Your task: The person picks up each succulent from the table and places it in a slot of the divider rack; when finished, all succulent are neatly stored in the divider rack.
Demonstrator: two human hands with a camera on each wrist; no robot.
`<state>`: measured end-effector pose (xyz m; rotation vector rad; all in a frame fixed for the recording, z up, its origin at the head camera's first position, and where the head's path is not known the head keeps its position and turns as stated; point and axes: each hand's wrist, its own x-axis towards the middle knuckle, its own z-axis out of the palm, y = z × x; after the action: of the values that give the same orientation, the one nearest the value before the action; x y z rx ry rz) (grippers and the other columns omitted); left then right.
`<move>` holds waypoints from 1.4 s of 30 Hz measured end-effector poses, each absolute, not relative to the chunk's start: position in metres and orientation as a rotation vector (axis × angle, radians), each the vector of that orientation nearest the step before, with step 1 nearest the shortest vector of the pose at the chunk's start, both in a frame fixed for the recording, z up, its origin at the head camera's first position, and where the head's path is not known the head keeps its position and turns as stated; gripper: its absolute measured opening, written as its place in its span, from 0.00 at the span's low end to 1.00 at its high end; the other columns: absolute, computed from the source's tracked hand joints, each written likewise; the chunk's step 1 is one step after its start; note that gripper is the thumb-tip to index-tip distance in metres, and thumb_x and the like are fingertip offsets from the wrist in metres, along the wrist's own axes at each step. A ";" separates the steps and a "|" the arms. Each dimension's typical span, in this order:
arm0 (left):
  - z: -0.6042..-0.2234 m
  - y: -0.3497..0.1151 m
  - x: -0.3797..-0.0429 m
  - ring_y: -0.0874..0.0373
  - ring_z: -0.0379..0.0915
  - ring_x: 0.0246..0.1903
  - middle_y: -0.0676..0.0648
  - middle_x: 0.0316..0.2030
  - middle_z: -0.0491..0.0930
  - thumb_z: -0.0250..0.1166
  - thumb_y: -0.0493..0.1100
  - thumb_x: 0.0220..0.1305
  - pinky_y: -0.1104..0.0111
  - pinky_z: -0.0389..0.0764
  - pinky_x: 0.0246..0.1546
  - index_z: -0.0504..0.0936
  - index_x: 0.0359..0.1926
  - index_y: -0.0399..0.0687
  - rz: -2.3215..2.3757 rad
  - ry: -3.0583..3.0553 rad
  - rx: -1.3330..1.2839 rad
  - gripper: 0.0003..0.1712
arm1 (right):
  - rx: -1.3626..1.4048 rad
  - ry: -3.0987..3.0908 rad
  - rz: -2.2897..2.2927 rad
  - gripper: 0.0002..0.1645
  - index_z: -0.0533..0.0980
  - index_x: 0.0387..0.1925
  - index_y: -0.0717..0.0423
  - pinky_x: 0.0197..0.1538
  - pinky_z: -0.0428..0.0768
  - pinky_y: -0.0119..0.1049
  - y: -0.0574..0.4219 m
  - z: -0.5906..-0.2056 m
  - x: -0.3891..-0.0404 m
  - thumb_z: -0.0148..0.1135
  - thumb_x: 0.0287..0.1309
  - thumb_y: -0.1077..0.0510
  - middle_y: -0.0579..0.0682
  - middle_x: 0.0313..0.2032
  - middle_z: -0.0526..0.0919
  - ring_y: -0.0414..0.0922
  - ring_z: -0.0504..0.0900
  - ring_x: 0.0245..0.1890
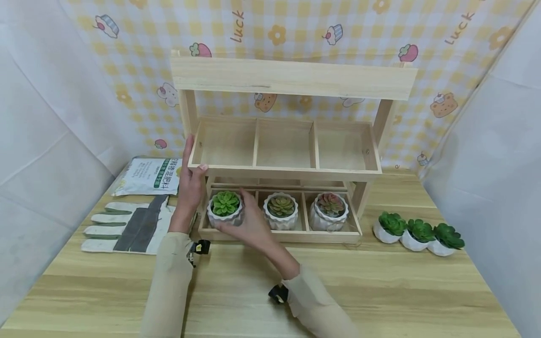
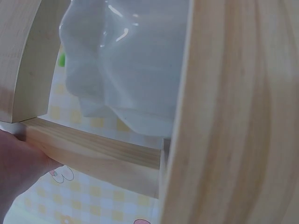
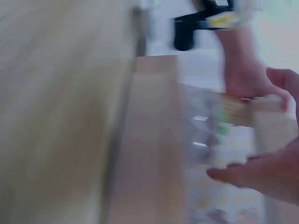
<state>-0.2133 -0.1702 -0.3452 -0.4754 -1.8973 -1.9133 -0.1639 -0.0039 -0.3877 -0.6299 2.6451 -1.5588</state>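
My left hand grips the left side of the two-tier wooden planter shelf, its thumb on the front of the upper tray. In the lower tray's left compartment is a white scalloped pot with a bright green succulent. My right hand is at that pot's right side, thumb and fingers spread apart. The right wrist view shows a gap between these fingers, with nothing pinched; blur hides any light contact. Two more potted succulents, one olive green and one reddish, occupy the middle and right compartments.
Three small potted green plants stand in a row on the table, right of the shelf. At the left lie a white printed bag and a grey-and-white work glove. A yellow checked cloth hangs behind.
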 end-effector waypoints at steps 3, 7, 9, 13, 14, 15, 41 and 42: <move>-0.344 -0.169 -0.214 0.48 0.45 0.67 0.51 0.71 0.43 0.47 0.35 0.61 0.57 0.56 0.61 0.42 0.74 0.54 -1.919 -1.894 -0.473 0.42 | -0.781 2.594 -1.543 0.51 0.58 0.67 0.56 0.59 0.65 0.47 0.017 -0.367 -0.155 0.70 0.45 0.45 0.54 0.64 0.63 0.50 0.64 0.62; -0.347 -0.172 -0.216 0.50 0.45 0.67 0.51 0.71 0.43 0.46 0.33 0.60 0.58 0.56 0.60 0.43 0.74 0.55 -1.924 -1.880 -0.460 0.42 | -0.956 2.365 -1.644 0.39 0.64 0.64 0.57 0.59 0.66 0.40 0.051 -0.350 -0.141 0.67 0.52 0.53 0.52 0.61 0.68 0.46 0.67 0.60; -0.352 -0.175 -0.219 0.51 0.46 0.67 0.52 0.71 0.44 0.46 0.34 0.60 0.59 0.57 0.60 0.44 0.73 0.56 -1.917 -1.883 -0.453 0.42 | -1.005 2.228 -1.730 0.35 0.66 0.62 0.58 0.59 0.66 0.38 0.068 -0.342 -0.133 0.66 0.53 0.59 0.51 0.59 0.70 0.47 0.68 0.59; -0.362 -0.178 -0.228 0.52 0.46 0.67 0.55 0.71 0.44 0.47 0.36 0.61 0.59 0.57 0.59 0.45 0.73 0.61 -1.905 -1.885 -0.458 0.41 | -1.124 2.109 -1.788 0.32 0.66 0.61 0.60 0.58 0.67 0.42 0.100 -0.324 -0.120 0.63 0.53 0.65 0.50 0.58 0.71 0.52 0.69 0.58; -0.364 -0.179 -0.230 0.52 0.47 0.67 0.55 0.71 0.44 0.47 0.36 0.61 0.59 0.57 0.59 0.45 0.73 0.61 -1.901 -1.883 -0.461 0.41 | -1.156 2.105 -1.776 0.32 0.66 0.60 0.60 0.58 0.67 0.43 0.107 -0.319 -0.117 0.63 0.53 0.66 0.51 0.58 0.71 0.53 0.69 0.58; -0.365 -0.179 -0.231 0.52 0.47 0.67 0.56 0.70 0.45 0.48 0.36 0.61 0.59 0.57 0.59 0.46 0.73 0.62 -1.900 -1.878 -0.462 0.41 | -1.187 2.113 -1.752 0.31 0.66 0.60 0.61 0.58 0.67 0.43 0.115 -0.316 -0.115 0.62 0.54 0.66 0.51 0.57 0.72 0.53 0.70 0.57; -0.367 -0.180 -0.231 0.53 0.46 0.67 0.55 0.71 0.44 0.47 0.36 0.62 0.58 0.55 0.61 0.44 0.73 0.61 -1.900 -1.872 -0.490 0.41 | -0.563 2.927 -1.637 0.29 0.63 0.63 0.66 0.48 0.69 0.20 0.334 -0.296 -0.085 0.50 0.59 0.75 0.48 0.53 0.77 0.35 0.75 0.52; -0.366 -0.180 -0.231 0.53 0.46 0.67 0.55 0.71 0.44 0.47 0.36 0.62 0.58 0.55 0.61 0.44 0.73 0.60 -1.898 -1.868 -0.500 0.41 | -0.508 2.976 -1.593 0.29 0.63 0.63 0.64 0.47 0.68 0.19 0.341 -0.300 -0.086 0.50 0.60 0.74 0.46 0.53 0.77 0.34 0.75 0.51</move>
<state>-0.2314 -0.1800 -0.3664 -0.5000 -1.8675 -1.8979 -0.0862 0.3412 -0.2996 -0.5081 2.9759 -1.5934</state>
